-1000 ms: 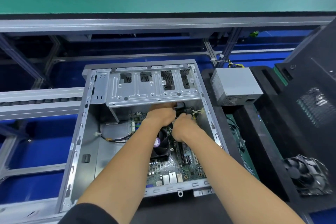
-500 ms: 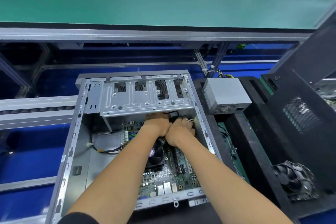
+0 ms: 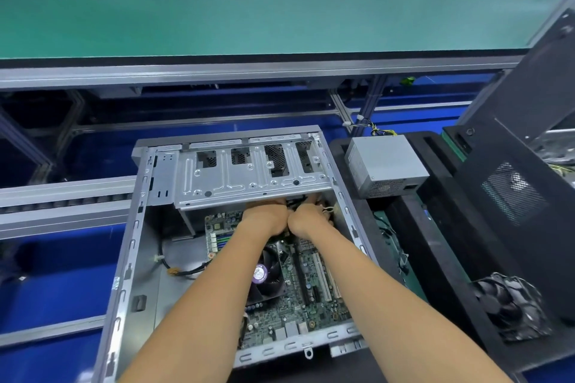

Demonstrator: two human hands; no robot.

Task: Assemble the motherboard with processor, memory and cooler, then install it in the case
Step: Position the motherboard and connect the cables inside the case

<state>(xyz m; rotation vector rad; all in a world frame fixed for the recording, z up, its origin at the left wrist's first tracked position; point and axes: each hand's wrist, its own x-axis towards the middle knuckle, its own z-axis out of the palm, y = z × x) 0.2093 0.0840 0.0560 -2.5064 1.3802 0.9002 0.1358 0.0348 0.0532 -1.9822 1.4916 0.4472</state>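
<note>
At far left a grey roller rail (image 3: 65,196) runs across blue flooring and stops against the open case (image 3: 130,258), which lies on its side with the opening upward. A black cable with a white clip (image 3: 174,269) curls over the case's bare floor. Across the far end of the case sits a perforated metal drive cage (image 3: 249,174), and its lower edge overhangs the spot where both hands work, hiding most of the fingers.

The motherboard (image 3: 298,298) lies flat inside the case, toward its right half, with the cooler (image 3: 267,274) (black fan, purple hub sticker) mounted on it between the two forearms.

Both arms reach forward from the bottom edge, converging at the board's far end. The left hand (image 3: 264,218) is knuckles-up, fingers curled under the cage; what it grasps cannot be told. The right hand (image 3: 306,219) presses against it, side by side, fingers curled around pale wires (image 3: 326,210) near the case's right wall.

Right of the case, a grey power supply (image 3: 385,165) rests on black foam (image 3: 441,258), with a second black fan (image 3: 510,308) nearer. A long green tabletop (image 3: 249,9) spans the background.
</note>
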